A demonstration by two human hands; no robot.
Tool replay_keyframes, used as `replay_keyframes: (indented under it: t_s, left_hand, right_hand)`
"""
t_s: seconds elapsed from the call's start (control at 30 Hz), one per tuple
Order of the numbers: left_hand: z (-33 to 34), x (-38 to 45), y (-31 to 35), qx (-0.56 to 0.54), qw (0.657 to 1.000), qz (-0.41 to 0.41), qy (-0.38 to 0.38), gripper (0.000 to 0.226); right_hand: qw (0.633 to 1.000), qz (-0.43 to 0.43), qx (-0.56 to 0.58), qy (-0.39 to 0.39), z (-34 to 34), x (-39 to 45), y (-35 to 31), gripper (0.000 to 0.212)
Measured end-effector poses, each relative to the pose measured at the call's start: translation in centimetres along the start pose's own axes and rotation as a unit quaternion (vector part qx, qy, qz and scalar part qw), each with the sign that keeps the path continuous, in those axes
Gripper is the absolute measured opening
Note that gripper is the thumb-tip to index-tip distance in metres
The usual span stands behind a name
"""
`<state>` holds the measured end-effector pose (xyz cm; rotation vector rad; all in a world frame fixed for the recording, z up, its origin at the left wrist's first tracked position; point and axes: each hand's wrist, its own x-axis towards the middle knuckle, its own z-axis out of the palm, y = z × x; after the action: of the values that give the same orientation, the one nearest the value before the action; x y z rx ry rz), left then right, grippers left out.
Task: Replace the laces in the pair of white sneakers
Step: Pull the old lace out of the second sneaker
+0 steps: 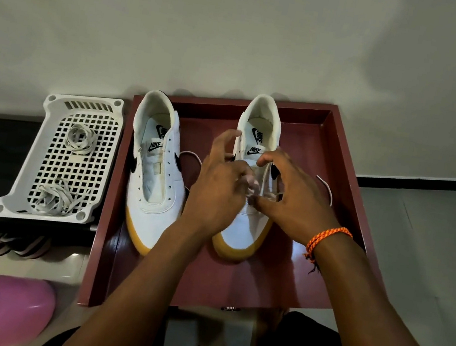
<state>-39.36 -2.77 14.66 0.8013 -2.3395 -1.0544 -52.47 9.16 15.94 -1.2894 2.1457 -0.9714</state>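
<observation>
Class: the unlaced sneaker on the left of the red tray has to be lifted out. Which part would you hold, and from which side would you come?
Hold the heel collar of the left sneaker, coming from above at the back. The mouth gapes open with no lace across it, so fingers can probably slip inside and pinch the rim; the toe is broad and smooth.
</observation>
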Motion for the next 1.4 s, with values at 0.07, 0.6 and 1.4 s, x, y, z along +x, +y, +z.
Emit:
replay_keyframes:
  t_s: [0.07, 0.6, 1.4]
  left_hand:
    - [-0.9, 0.5, 0.0, -0.120, 0.990, -0.036, 0.061, 0.043]
    - [0.5, -0.9, -0.4, 0.134, 0.990, 0.034, -0.006, 0.006]
    - [-0.9, 0.7, -0.1, -0.079, 0.994, -0.032, 0.073, 0.026]
  right_hand:
    - [1.000, 0.008, -0.004, -0.006, -0.1, 0.0, 0.0, 0.057]
    - [1.000, -0.002, -0.001, 0.002, 0.2, 0.1, -0.1, 0.055]
    - [1.000, 0.019, -0.015, -0.007, -0.1, -0.1, -0.6, 0.058]
